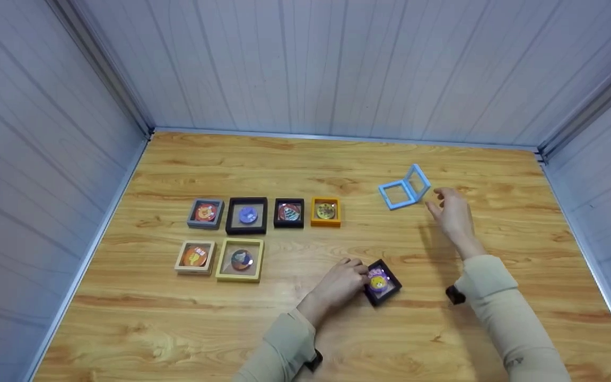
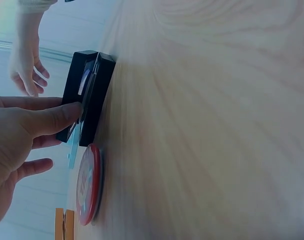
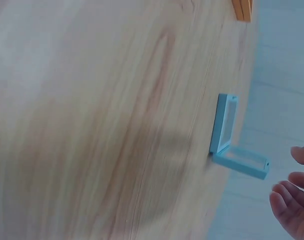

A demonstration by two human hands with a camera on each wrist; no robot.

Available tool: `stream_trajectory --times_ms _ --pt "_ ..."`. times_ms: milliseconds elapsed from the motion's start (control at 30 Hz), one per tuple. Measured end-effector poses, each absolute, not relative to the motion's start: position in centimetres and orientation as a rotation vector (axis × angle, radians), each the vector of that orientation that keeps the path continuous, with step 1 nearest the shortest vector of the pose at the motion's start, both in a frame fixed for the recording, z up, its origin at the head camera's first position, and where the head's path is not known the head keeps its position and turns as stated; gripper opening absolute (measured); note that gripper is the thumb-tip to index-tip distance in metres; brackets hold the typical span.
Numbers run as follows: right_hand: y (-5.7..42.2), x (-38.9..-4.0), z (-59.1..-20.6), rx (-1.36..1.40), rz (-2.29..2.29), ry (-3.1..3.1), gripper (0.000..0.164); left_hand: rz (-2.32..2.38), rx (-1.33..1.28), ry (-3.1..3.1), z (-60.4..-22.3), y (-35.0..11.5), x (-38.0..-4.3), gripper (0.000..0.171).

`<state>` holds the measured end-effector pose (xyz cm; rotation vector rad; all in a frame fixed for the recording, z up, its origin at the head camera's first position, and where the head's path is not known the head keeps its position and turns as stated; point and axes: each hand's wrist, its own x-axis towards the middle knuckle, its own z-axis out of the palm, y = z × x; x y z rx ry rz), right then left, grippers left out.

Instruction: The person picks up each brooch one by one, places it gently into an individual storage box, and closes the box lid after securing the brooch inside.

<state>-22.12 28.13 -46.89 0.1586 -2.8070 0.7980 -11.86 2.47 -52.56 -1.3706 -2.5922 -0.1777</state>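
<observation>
In the head view my left hand (image 1: 340,282) pinches the left edge of a small black display frame (image 1: 389,294). A purple and yellow round badge (image 1: 378,281) shows through its clear window. From the left wrist, thumb and fingers hold the black frame, its two halves slightly apart, tilted low over the table. Below those fingers lies a red-rimmed round badge (image 2: 89,185), hidden by the hand in the head view. My right hand (image 1: 451,215) hovers with loosely bent fingers, holding nothing, beside a light blue frame (image 1: 416,197) that stands open like a book.
To the left lie several frames with round badges: a grey one (image 1: 192,220), black ones (image 1: 247,231) (image 1: 289,225), an orange one (image 1: 325,223), a cream one (image 1: 194,271) and a yellow one (image 1: 237,277). Pale panel walls (image 1: 311,69) enclose the wooden table (image 1: 151,329) on three sides.
</observation>
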Motion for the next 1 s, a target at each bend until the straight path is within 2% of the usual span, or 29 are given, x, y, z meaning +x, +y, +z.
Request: stream_trajectory --times_ms 533,1000 --pt "28.2 -26.4 -47.1 -0.12 0.92 -2.986 0.045 -0.23 -1.164 -2.642 -52.6 0.9 -12.8 0.011" --pt "27.8 -26.8 -48.0 -0.061 1.003 -2.855 0.024 -0.278 -0.986 -2.682 -52.8 -1.6 -13.0 0.009"
